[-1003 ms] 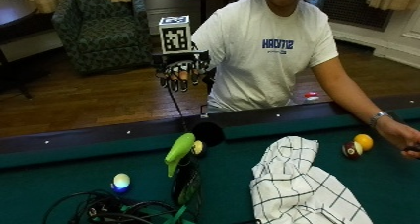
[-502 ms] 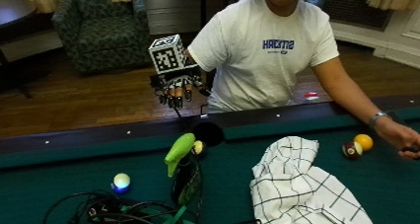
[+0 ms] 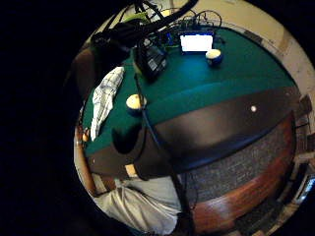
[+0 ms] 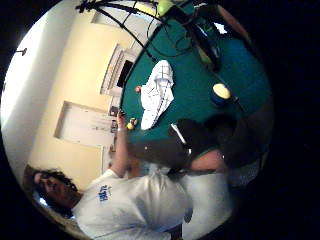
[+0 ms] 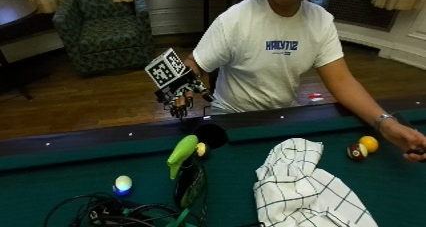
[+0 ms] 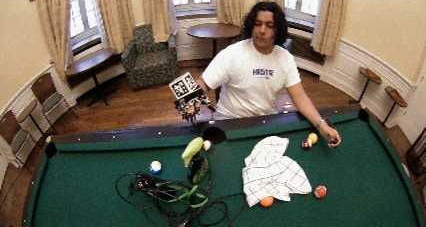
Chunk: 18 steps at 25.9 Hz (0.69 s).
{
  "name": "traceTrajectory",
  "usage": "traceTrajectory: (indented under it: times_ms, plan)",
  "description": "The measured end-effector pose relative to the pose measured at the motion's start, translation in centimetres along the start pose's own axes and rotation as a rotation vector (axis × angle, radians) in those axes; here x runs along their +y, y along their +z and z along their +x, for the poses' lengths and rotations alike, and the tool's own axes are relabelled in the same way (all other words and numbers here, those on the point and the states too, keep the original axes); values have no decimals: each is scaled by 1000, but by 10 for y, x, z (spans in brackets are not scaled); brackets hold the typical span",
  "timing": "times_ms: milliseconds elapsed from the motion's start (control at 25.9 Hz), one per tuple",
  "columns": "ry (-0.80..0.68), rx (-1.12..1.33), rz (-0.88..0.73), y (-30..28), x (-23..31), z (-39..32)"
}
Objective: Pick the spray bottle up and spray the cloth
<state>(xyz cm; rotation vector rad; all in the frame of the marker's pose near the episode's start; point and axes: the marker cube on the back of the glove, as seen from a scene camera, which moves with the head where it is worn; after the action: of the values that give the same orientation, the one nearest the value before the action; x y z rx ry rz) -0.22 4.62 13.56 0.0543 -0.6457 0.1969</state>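
**Spray bottle untouched, gloved hand raised off the table**

Presently the spray bottle [image 5: 188, 179] stands upright on the green felt of the pool table [image 5: 60, 182], a short way in from the rail. Its body is dark and its trigger head is bright green. A yellow ball [image 5: 201, 149] sits just beside the head, near the side pocket [image 5: 212, 135]. Black cables [image 5: 113, 213] lie tangled on the felt close to the bottle's base.

The cloth [image 5: 305, 189], white with a thin dark grid, lies crumpled on the felt to one side of the bottle and apart from it.

The right hand [image 5: 182, 96] is in the air beyond the rail, above the wooden floor and well clear of both bottle and cloth. Its fingers hang down, loosely curled, and hold nothing.

The bare left hand [image 5: 411, 143] rests on the felt near the far side of the cloth, next to a maroon striped ball [image 5: 357, 152] and an orange ball [image 5: 368, 143]. A blue and pale ball [image 5: 122, 184] lies on the felt on the bottle's other side. Two further balls [image 6: 267, 201] lie at the cloth's near edge in the wide outside view.
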Motion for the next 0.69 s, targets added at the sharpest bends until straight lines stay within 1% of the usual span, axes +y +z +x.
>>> traceTrajectory:
  times_ms: [116,347,694]
  plan:
    - [18,-110,-4,9,3,2]
    - [50,-285,51,16,3,5]
    - [62,-345,111,23,-15,1]
